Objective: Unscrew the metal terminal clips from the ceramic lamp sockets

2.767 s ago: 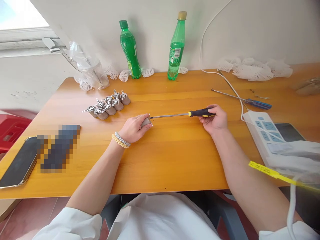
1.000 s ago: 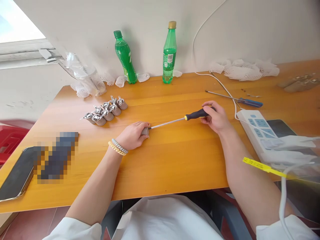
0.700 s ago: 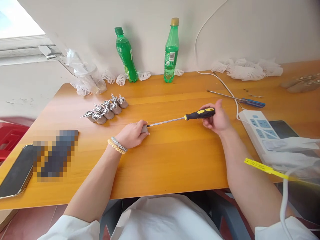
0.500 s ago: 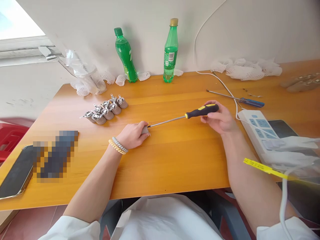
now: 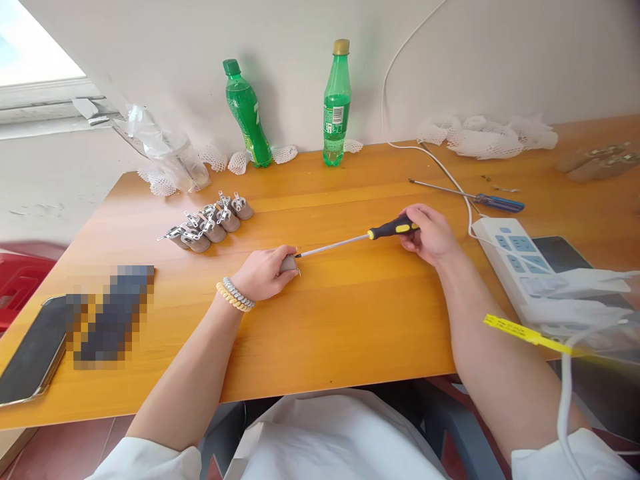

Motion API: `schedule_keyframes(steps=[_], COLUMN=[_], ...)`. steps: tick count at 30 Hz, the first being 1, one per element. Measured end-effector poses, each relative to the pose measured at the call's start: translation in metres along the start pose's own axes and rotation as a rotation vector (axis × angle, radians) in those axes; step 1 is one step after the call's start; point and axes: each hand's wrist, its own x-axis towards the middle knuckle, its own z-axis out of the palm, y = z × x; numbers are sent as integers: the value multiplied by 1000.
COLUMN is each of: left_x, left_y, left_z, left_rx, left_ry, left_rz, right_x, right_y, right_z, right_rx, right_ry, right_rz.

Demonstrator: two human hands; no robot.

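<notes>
While the left hand (image 5: 263, 272) pins a small grey part (image 5: 289, 264), the right hand (image 5: 429, 233) grips the screwdriver (image 5: 360, 238)

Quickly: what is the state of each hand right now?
Left hand: closed, holding a small grey part on the table.
Right hand: closed on the screwdriver handle, tip at the part.

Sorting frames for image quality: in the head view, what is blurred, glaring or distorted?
Head view: the window at upper left is blown out white; a pixelated block masks something on the table; the foreground white cable is soft; the table's edges bow; the hand-held screwdriver is sharp.
</notes>
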Motion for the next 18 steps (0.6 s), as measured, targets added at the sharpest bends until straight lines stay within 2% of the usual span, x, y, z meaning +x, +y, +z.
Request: schedule_keyframes(steps=[2, 4, 6, 8, 10, 12, 15, 16, 18], left_x=[0, 0, -1, -1, -1, -1, -2, -1, -1], left_y=[0, 0, -1, -2, -3, -4, -3, -3, -2], left_z=[-1, -1, -2, -2, -2, -2, -3, -3, -3], left_rx=[-12, -12, -14, -33, -62, -88, -107, -110, -120], left_ry=[12, 20, 25, 35, 53, 68, 62, 55, 47], left_rz=[-2, -2, 2, 5, 3, 5, 14, 14, 13], right_x=[-1, -1, -1, -1, -2, -2, -2, -2, -1], right_y=[-1, -2, -2, -1, -2, -4, -3, -2, 1], right_z=[0, -1, -2, -3, -3, -3, -1, 0, 2], right_rx=[94, 128, 34, -37, 14, 85, -14, -40, 12], right_ry=[-113, -170, -61, 13, -49, -143, -65, -33, -26], right_rz=[-63, 6, 92, 72, -8, 12, 121, 104, -24])
